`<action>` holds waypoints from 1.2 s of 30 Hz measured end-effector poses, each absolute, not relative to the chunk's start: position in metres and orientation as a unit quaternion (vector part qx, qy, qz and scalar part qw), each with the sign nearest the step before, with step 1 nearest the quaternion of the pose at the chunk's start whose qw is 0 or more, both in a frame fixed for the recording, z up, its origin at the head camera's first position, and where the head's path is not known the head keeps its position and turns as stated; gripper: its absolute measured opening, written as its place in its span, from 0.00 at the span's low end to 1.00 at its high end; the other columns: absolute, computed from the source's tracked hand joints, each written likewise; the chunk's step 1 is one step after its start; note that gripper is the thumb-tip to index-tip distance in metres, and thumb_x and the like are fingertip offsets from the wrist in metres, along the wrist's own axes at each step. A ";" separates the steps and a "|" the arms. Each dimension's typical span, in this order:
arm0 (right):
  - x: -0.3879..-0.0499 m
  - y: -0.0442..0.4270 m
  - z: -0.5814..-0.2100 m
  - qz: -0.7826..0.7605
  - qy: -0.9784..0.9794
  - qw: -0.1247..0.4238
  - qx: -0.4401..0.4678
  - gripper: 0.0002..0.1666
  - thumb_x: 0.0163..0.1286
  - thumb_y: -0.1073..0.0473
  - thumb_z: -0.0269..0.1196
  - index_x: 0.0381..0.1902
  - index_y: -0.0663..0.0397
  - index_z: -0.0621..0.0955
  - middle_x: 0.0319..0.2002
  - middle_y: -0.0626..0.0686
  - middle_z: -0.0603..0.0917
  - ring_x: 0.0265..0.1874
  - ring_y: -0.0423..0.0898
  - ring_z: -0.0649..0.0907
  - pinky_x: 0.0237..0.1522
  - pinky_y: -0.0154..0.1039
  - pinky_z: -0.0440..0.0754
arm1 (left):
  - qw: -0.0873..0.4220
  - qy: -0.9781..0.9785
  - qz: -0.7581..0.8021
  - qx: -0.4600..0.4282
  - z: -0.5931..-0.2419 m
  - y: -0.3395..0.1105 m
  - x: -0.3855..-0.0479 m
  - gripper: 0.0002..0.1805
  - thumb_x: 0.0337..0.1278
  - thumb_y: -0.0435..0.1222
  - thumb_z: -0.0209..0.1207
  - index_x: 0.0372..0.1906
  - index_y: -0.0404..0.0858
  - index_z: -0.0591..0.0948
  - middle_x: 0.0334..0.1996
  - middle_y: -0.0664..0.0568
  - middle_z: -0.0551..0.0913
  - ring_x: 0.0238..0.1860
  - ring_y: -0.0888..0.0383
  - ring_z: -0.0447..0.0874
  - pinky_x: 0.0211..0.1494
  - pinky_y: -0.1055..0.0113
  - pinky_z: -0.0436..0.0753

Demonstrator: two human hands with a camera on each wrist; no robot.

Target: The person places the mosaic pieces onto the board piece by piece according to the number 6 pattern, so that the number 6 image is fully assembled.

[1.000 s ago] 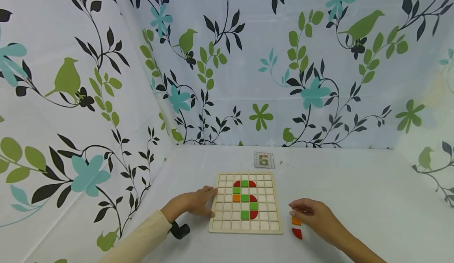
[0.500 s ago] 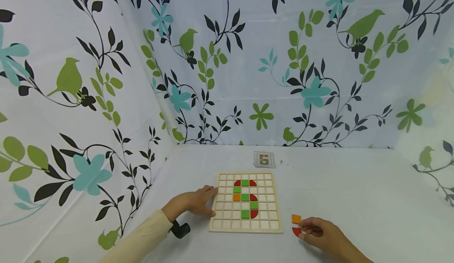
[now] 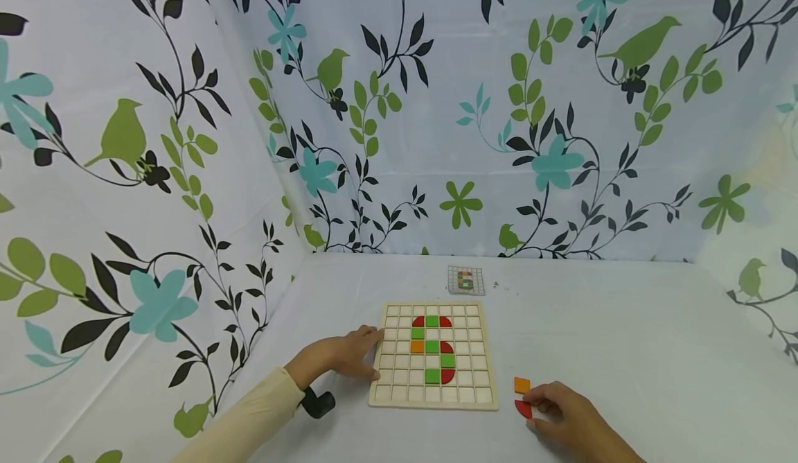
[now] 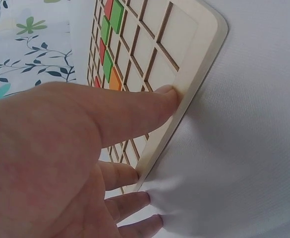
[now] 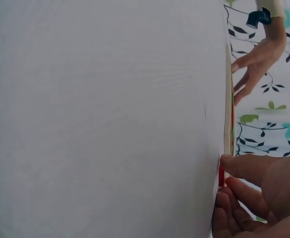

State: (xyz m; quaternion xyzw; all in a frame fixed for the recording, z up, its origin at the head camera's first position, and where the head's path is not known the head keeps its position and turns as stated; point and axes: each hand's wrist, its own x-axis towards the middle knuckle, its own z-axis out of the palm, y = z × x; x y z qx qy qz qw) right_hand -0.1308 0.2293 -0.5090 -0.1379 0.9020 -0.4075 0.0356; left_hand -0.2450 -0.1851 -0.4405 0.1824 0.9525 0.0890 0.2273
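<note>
A wooden grid board [image 3: 433, 406] with red, green and orange tiles in an S-like pattern lies on the white table. My left hand [image 3: 352, 354] rests at its left edge; in the left wrist view the thumb [image 4: 164, 101] presses on the rim, and the other fingers extend along the side. Right of the board, my right hand [image 3: 564, 414] pinches a red quarter-round tile [image 3: 522, 409] at the table surface, thumb and index finger at its two sides in the right wrist view. Just beyond that tile lies an orange square tile [image 3: 521, 385], apart from the fingers.
Behind the board lies a small pattern card [image 3: 465, 281] with a coloured grid. A cloth [image 3: 386, 137] printed with birds and leaves hangs behind and at the left of the table. A black device [image 3: 318, 403] is on the left wrist.
My right hand has moved from over the orange tile toward the near side and now pinches the red tile. The left hand keeps its place on the board.
</note>
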 end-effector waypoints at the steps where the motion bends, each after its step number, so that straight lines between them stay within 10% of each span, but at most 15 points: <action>1: -0.131 0.229 -0.509 -0.403 0.903 0.031 -0.147 0.19 0.63 0.58 0.78 0.49 0.54 0.85 0.46 0.45 0.85 0.39 0.32 0.79 0.45 0.31 0.84 | 0.227 0.952 0.089 0.184 -0.441 -0.185 -0.245 0.49 0.66 0.48 0.71 0.84 0.39 0.59 0.81 0.42 0.60 0.80 0.44 0.63 0.78 0.45 0.69; 36: -0.157 0.177 -0.478 -0.382 0.908 0.006 -0.170 0.12 0.61 0.63 0.75 0.42 0.49 0.85 0.38 0.43 0.81 0.39 0.38 0.79 0.45 0.34 0.84 | 0.226 0.951 0.094 0.188 -0.441 -0.186 -0.245 0.49 0.66 0.48 0.71 0.83 0.39 0.59 0.81 0.42 0.59 0.81 0.45 0.61 0.78 0.46 0.69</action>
